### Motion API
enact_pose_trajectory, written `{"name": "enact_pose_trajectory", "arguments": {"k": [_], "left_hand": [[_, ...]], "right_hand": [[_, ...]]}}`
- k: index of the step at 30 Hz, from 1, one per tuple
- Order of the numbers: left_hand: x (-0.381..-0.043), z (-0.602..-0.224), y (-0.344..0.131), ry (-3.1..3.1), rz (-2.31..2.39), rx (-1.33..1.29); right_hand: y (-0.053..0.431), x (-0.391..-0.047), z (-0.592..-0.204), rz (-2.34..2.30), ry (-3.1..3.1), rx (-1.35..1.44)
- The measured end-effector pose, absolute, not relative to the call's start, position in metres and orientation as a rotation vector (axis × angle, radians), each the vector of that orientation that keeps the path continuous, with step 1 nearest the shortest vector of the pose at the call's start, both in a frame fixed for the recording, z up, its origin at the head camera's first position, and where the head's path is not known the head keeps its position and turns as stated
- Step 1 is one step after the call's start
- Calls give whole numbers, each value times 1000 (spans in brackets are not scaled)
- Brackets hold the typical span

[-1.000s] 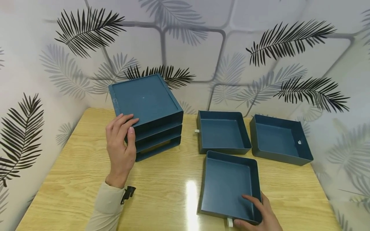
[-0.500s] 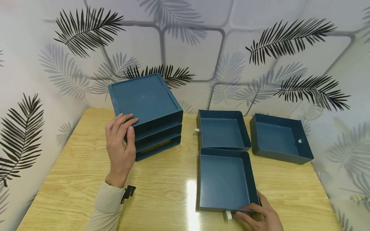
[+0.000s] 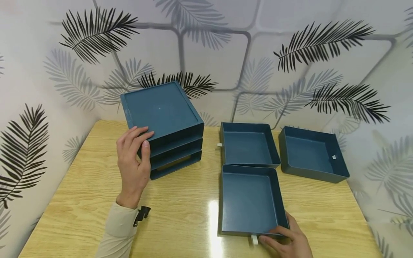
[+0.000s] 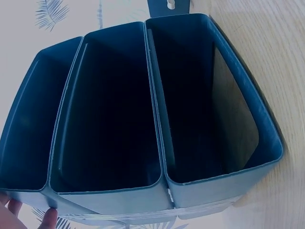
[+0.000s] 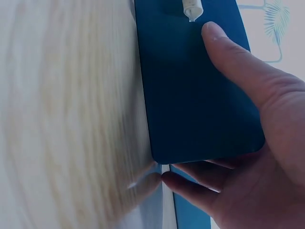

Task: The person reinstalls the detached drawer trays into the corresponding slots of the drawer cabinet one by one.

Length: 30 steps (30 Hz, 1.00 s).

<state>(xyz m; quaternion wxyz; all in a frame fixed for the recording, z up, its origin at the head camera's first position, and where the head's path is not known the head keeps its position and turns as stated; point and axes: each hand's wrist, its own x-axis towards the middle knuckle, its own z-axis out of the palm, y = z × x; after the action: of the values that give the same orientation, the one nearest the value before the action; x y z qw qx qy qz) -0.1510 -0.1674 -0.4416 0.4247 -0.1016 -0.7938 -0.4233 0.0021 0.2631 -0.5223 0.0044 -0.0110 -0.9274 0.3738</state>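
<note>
A blue cabinet [image 3: 159,111] with three open drawer slots stands at the left of the table. My left hand [image 3: 133,161] rests on its near left corner, fingers over the top and thumb at the front edge. In the left wrist view, the dark slots [image 4: 105,109] hold no drawers, and the fingertips [image 4: 47,219] touch the outer wall. My right hand [image 3: 288,238] grips the near right corner of a blue drawer [image 3: 250,200], its thumb [image 5: 228,52] on the front face below a white pull tab [image 5: 192,9].
Behind the gripped drawer lies a second blue drawer [image 3: 248,145], its white tab [image 3: 219,145] facing left. A third drawer [image 3: 309,154] lies at the right, near the wall. The wooden table [image 3: 180,211] backs onto a leaf-patterned wall [image 3: 213,61].
My right hand has shifted the gripped drawer a little left and away from me, squaring it close to the drawer behind. The left hand and cabinet have stayed put.
</note>
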Motion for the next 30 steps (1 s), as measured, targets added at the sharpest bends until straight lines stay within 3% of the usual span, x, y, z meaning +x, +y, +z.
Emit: {"name": "enact_pose_trajectory", "arguments": {"k": [16, 30], "left_hand": [[-155, -437, -173, -1983, -1149, -257], [-162, -430, -178, -2031, -1235, -319]], "right_hand": [[262, 3, -542, 1152, -2620, 239], [248, -2, -540, 1221, -2617, 288]]}}
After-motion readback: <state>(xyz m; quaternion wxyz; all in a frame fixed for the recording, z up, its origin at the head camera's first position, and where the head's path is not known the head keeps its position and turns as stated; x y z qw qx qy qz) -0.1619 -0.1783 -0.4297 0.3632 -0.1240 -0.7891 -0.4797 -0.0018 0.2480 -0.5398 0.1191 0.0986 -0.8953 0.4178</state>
